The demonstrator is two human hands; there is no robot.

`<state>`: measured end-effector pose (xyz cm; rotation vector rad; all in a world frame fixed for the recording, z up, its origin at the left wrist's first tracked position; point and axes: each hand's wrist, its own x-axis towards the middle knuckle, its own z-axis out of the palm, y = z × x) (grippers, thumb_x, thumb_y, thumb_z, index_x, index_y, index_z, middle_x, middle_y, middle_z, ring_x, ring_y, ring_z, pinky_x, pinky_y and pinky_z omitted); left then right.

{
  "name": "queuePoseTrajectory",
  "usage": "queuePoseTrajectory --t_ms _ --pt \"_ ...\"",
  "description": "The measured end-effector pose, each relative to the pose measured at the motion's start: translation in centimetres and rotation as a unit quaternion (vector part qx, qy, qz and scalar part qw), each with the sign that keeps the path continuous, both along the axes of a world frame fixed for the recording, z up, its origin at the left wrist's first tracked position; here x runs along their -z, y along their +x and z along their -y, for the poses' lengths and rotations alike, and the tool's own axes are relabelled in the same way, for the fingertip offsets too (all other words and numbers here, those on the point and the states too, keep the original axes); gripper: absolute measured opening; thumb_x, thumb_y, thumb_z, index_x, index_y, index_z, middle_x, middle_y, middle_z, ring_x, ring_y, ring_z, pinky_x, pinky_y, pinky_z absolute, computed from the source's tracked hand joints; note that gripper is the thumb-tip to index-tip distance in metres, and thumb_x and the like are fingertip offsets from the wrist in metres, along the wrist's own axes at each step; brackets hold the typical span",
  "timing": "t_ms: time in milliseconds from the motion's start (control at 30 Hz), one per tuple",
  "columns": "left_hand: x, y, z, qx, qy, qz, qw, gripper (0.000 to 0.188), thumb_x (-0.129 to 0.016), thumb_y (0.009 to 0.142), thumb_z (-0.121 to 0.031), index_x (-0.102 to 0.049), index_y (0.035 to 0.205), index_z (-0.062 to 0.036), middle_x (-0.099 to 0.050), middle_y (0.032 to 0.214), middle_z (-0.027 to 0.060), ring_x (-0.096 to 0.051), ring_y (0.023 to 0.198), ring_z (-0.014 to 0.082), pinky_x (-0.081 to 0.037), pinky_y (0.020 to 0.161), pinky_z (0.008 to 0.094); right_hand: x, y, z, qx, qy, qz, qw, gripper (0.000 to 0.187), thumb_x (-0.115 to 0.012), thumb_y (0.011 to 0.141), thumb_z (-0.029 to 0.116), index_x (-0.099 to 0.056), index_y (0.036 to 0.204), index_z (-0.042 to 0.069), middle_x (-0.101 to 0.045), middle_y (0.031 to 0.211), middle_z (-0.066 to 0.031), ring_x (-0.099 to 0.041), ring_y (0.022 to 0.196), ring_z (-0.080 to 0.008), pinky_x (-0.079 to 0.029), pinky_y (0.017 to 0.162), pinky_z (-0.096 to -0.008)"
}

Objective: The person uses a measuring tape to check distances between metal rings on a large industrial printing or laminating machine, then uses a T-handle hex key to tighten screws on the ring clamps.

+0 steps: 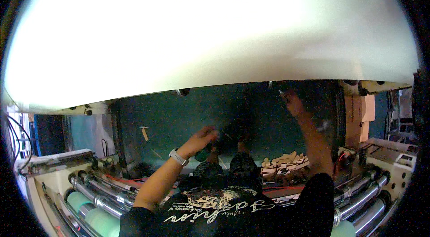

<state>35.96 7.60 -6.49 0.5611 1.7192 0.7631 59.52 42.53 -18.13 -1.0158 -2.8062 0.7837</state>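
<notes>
A broad white sheet-like surface (215,31) fills the upper half, its lower edge bowed. Just under that edge, in shadow, is my right hand (292,102), its fingers drawn together around something small with a pale tip that I cannot make out. My left hand (202,140), with a pale watch (178,157) on the wrist, hangs in front of my body over the dark floor. Its fingers are bent and point right; blur and darkness hide whether anything lies in them.
Shiny metal rollers (96,199) and more rollers (360,203) flank me within pale machine frames. A heap of light brown pieces (286,164) lies by my feet on the right. A small T-shaped tool (144,133) rests on the dark floor (179,116). Cables (15,132) hang at far left.
</notes>
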Motion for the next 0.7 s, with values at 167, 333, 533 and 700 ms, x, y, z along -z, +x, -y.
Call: queuePoseTrajectory --t_ms 167,333,533,700 --pt "-1.9 1.5 -1.1 0.028 0.136 -0.038 0.990 0.067 -0.057 0.081 -0.042 -0.033 0.127 0.0000 -0.054 0.105 0.0146 -0.055 0.093 0.0234 -0.043 0.081 0.0312 -6.7 -6.0 18.7 -0.036 -0.429 -0.133 0.893 0.024 -0.050 0.087 0.023 -0.059 0.102 0.006 -0.059 0.105 -0.0070 -0.054 0.097 -0.0182 -0.042 0.083 -0.0313" --pt "-5.6 1.1 -2.0 0.124 0.091 -0.024 0.988 0.068 -0.062 0.076 -0.043 -0.037 0.123 -0.0009 -0.053 0.110 0.0169 -0.051 0.101 0.0254 -0.040 0.087 0.0331 -9.3 -8.0 25.0 -0.071 -0.523 -0.125 0.840 0.035 -0.060 0.077 0.023 -0.055 0.108 0.007 -0.061 0.098 -0.0088 -0.058 0.085 -0.0209 -0.046 0.077 -0.0349" --pt "-4.3 -2.4 0.0 0.234 0.206 -0.143 0.939 0.052 -0.060 0.077 -0.044 -0.051 0.105 -0.0014 -0.058 0.093 0.0165 -0.057 0.084 0.0252 -0.045 0.075 0.0346 -11.5 -7.1 22.2 0.079 -0.412 -0.140 0.897 0.015 -0.061 0.078 0.015 -0.054 0.089 0.007 -0.052 0.069 0.0013 -0.047 0.058 -0.0076 -0.038 0.049 -0.0229" --pt "-8.3 -14.0 2.7 0.183 0.175 -0.144 0.957 0.017 -0.057 0.081 -0.019 -0.058 0.092 -0.0056 -0.059 0.082 0.0042 -0.053 0.077 0.0114 -0.044 0.069 0.0266 -17.7 -5.8 12.7 0.342 -0.333 -0.397 0.784 0.017 -0.062 0.080 0.018 -0.047 0.074 0.012 -0.044 0.058 0.0031 -0.038 0.049 -0.0061 -0.029 0.042 -0.0202"
